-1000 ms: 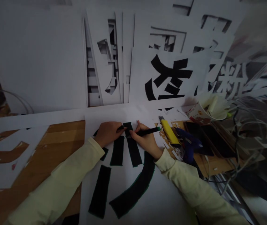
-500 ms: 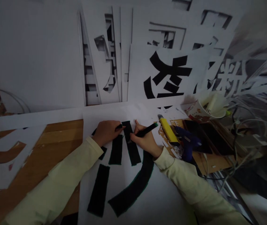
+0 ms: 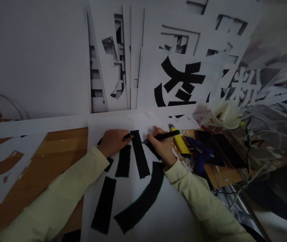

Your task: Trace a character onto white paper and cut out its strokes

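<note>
My right hand [image 3: 162, 148] is closed around a black marker [image 3: 167, 135] with a green end. Its tip meets the white sheet [image 3: 176, 215], between a tall black strip [image 3: 140, 154] and a slanting black strip [image 3: 153, 150] partly under the hand. My left hand [image 3: 114, 143] rests at the tall strip's upper left, pinching a small black piece [image 3: 126, 136] that looks like a pen cap. Below lie another straight black strip [image 3: 123, 161], a slanted one [image 3: 104, 205] and a curved one [image 3: 143, 201]. Thin green lines run along several edges.
Right of the sheet lie a yellow utility knife [image 3: 180, 141], a blue glue gun [image 3: 199, 153] and a dark flat device [image 3: 227, 148]. A paper cup [image 3: 216, 119] holds light pieces. Behind stand white cut-out boards [image 3: 153, 77]. Cables [image 3: 249, 174] hang at the right.
My right hand and the marker have moved slightly right, off the tall strip's middle to the sheet beside its right edge. The slanting strip there now shows. My left hand stays nearly in place.
</note>
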